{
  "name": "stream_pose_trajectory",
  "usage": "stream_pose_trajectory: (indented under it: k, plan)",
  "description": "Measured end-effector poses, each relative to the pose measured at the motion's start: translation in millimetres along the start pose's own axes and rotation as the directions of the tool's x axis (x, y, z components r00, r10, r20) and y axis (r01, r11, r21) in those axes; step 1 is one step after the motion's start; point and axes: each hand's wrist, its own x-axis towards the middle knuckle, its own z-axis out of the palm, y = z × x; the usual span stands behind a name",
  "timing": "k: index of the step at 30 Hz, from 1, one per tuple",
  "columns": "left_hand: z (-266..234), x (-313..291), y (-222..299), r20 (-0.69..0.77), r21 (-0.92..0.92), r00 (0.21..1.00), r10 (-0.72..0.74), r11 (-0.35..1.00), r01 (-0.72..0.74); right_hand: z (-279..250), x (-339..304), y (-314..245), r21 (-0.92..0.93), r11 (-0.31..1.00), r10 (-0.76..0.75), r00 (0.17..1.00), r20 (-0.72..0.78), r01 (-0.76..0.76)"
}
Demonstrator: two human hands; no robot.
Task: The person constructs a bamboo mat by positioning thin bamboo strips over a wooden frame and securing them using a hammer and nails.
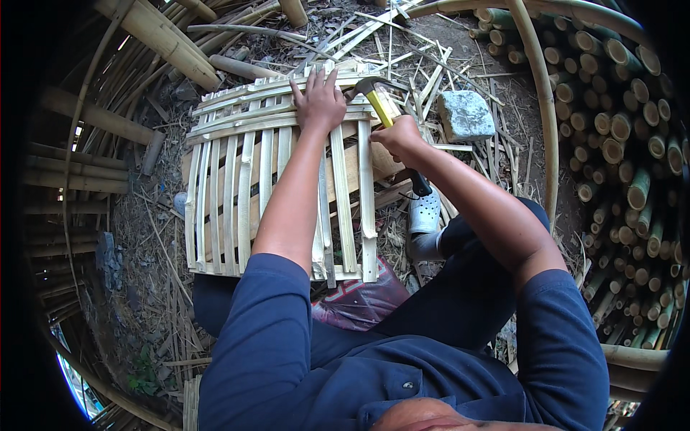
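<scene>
Head view: left hand (318, 102) lies flat, fingers spread, pinning the pale woven split-bamboo lattice panel (273, 179) across the lap and ground, apparently to steady it, while right hand (397, 136) is clamped on the yellow-handled claw hammer (381, 104) at its far edge.

Grey stone block (466, 115) on the dirt, upper right. Stack of cut bamboo poles (625, 136) along the right edge, ends facing in. Thick bamboo pole (169, 39) upper left. Loose bamboo strips (402, 43) scattered across the ground.
</scene>
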Motion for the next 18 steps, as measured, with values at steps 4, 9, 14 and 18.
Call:
stream_pose_trajectory:
  k: [4,9,14,18]
  plan:
    - [-1,-4,-1,-0.167,-0.061,0.978,0.127,0.988,-0.139,-1,1,-5,0.029,1.000,0.003,1.000,-0.003,-0.003]
    - [-4,-2,-4,-0.440,-0.421,0.866,0.236,0.798,-0.431,-5,7,-21,0.383,0.923,0.029,0.999,0.031,-0.038]
    - [-8,-7,-6,-0.469,-0.563,0.855,0.223,0.671,-0.483,-6,16,-42,0.655,0.750,0.086,0.995,0.051,-0.098]
    - [-8,-6,-1,-0.472,-0.578,0.849,0.239,0.642,-0.503,0,35,-43,0.694,0.713,0.084,0.995,0.049,-0.094]
